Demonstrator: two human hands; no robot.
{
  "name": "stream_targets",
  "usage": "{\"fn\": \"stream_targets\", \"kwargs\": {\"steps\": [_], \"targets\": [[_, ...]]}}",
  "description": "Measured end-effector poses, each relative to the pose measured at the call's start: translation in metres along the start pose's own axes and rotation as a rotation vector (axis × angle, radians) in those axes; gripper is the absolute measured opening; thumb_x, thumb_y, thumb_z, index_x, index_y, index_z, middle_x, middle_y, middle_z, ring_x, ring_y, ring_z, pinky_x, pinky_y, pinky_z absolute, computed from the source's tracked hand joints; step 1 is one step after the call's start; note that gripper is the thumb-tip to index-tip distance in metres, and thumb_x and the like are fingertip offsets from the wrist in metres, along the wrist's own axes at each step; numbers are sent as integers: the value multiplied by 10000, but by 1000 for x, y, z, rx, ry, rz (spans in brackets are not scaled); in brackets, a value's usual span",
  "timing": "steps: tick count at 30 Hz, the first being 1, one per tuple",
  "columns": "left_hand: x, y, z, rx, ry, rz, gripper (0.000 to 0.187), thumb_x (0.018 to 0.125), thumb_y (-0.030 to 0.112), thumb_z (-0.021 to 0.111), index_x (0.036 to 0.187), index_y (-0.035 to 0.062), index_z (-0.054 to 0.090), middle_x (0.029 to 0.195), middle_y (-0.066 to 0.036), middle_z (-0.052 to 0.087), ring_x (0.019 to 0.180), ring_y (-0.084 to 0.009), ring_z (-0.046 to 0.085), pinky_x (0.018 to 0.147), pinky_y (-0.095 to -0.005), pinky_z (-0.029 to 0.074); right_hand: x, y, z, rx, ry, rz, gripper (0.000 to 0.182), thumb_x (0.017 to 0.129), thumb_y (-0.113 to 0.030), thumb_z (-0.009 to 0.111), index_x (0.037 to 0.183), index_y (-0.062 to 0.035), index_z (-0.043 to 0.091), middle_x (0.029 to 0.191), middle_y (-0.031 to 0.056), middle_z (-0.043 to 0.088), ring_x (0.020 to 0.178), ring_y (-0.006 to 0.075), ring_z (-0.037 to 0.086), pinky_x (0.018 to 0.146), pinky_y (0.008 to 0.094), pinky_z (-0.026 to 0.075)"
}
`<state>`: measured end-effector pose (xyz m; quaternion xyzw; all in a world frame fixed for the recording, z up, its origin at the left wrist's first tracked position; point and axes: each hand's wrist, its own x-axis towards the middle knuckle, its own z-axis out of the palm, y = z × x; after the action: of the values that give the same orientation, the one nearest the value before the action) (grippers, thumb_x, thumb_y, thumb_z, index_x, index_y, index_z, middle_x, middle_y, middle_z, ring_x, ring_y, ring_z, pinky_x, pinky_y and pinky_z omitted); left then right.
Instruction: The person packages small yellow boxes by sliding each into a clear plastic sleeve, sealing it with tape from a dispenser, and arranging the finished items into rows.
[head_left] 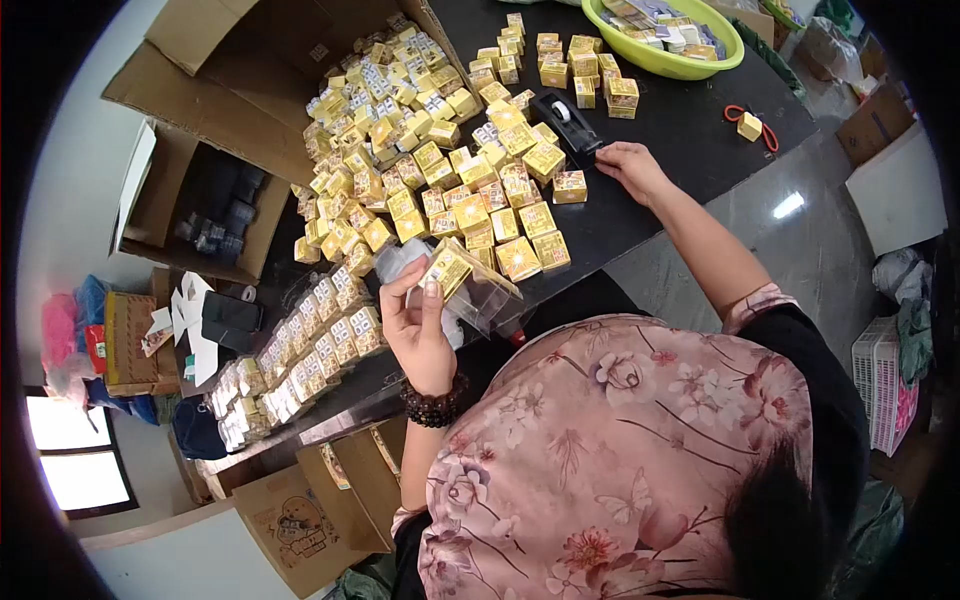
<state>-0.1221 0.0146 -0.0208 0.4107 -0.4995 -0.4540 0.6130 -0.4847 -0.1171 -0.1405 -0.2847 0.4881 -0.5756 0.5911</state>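
My left hand point(420, 335) is closed on a small yellow printed box point(447, 268), thumb across its near side. Clear plastic wrapping point(490, 300) extends from the box to the right and catches the light; how the two are joined cannot be made out. My right hand point(632, 172) has its fingertips pinched together at the near end of a black tape dispenser point(566, 122). Any tape between those fingertips is too fine to see. Many similar yellow boxes point(470, 212) are heaped on the black table just beyond my left hand.
A large cardboard box point(210, 105) lies tipped at the left, with yellow boxes spilling out. Wrapped rows of boxes point(320, 335) line the left table edge. A green basin point(665, 68) and red-handled scissors point(770, 137) are at the far right. A phone point(232, 320) lies left.
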Motion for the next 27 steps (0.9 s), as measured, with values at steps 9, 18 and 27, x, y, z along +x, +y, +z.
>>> {"fn": "stream_targets", "kwargs": {"steps": [9,18,27], "targets": [[1,30,20,753,-77,542,105,841,-23,652,942,1,638,1148,-167,577,1018,-315,578,885,-369,461,-105,-38,84,124,-379,40,52,927,-105,593,902,-71,624,951,6,621,910,103,584,823,275,486],[-4,40,21,1017,-203,817,293,741,-84,692,989,70,672,1143,-135,593,1042,-355,550,882,-428,450,-172,-51,176,-99,-597,169,121,885,-173,683,832,-65,666,766,-36,618,684,33,527,632,184,407],[-12,26,14,747,-170,606,198,805,-56,676,970,42,631,1139,-160,581,1064,-324,559,899,-382,457,-163,-19,178,-191,-550,36,338,854,-300,724,652,-65,588,635,-26,533,594,92,478,562,261,376]]}}
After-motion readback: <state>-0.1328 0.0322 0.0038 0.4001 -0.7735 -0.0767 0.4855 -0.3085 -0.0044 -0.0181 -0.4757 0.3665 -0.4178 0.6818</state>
